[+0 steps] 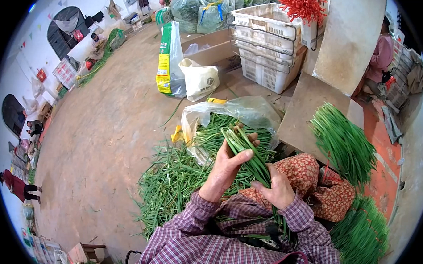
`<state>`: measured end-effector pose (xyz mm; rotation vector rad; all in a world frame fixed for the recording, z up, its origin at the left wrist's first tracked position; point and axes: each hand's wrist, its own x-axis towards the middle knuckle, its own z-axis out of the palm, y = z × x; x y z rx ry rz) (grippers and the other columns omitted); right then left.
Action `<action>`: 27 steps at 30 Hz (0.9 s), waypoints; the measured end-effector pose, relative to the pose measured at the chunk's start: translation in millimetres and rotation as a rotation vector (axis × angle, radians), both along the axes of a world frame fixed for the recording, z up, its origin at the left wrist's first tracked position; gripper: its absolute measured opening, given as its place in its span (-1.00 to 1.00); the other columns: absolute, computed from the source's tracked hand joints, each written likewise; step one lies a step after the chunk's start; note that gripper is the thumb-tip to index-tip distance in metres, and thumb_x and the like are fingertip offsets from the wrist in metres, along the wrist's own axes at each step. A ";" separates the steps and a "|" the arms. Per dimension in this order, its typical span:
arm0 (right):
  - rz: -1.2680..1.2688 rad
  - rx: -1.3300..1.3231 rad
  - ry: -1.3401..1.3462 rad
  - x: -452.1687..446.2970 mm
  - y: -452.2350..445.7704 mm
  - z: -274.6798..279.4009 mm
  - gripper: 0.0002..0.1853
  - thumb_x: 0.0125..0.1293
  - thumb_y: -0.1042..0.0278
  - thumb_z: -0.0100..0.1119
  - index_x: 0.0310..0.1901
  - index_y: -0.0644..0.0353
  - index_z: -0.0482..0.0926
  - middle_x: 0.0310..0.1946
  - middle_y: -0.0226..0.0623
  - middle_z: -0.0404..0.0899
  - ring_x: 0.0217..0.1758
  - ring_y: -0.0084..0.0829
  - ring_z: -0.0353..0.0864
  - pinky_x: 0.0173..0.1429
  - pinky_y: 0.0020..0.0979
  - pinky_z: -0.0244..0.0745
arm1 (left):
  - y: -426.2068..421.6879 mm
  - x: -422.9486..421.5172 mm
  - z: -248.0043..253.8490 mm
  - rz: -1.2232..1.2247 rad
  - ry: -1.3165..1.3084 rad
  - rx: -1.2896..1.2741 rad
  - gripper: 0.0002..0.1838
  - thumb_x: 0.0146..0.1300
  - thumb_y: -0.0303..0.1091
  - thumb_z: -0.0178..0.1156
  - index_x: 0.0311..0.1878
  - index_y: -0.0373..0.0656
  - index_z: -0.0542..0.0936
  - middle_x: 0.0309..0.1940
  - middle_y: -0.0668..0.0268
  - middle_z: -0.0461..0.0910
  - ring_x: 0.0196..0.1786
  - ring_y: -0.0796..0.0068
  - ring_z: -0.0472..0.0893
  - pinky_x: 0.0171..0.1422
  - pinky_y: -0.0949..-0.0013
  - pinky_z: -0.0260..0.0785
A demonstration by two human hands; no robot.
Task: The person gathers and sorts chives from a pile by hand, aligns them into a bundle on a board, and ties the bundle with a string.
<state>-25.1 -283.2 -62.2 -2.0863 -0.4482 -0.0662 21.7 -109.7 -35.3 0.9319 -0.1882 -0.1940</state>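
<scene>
One bunch of green stalks [257, 168] spans both your hands: your left hand [225, 168] curls around its pale end, your right hand [279, 188] holds it farther along. Left of the bunch spreads a loose heap [171, 189]; to its right lies a larger bundle [343, 145].

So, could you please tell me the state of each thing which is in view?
Held bunch: gripped in both hands, pale ends away from the person
Left hand: closed around the bunch
Right hand: closed around the bunch
Loose greens: heaped, tangled
Clear plastic: crumpled, opened out
Large bundle: laid down, stems aligned
White crates: stacked
Cream bag: upright
Red strands: hanging
</scene>
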 end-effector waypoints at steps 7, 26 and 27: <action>-0.139 -0.161 -0.061 -4.4 6.2 1.4 -0.38 0.16 0.18 0.36 0.16 0.27 0.30 -0.34 0.05 0.64 -0.31 0.01 0.70 -0.26 -0.12 0.60 | -6.5 -10.6 0.4 -0.002 0.032 -0.082 -0.14 0.13 -0.45 0.35 0.43 -0.20 0.08 0.28 0.03 0.36 0.32 0.18 0.41 0.35 0.14 0.35; -0.245 -0.281 -0.194 -4.9 1.5 0.8 -0.38 0.14 0.23 0.39 0.16 0.28 0.33 -0.29 0.00 0.67 -0.30 -0.09 0.72 -0.29 -0.18 0.61 | 19.1 -14.0 -3.5 0.774 -0.700 1.015 -0.84 0.07 -0.54 0.34 -0.27 -0.23 0.59 -0.34 0.26 0.57 -0.21 0.36 0.55 -0.07 0.34 0.38; -0.249 -0.296 -0.189 -5.1 1.1 0.1 -0.38 0.14 0.24 0.39 0.16 0.28 0.33 -0.29 0.00 0.67 -0.30 -0.09 0.72 -0.30 -0.18 0.61 | 23.0 -9.5 -8.6 0.796 -0.674 0.975 -0.86 0.07 -0.54 0.33 -0.28 -0.19 0.60 -0.36 0.29 0.60 -0.26 0.39 0.52 -0.12 0.31 0.38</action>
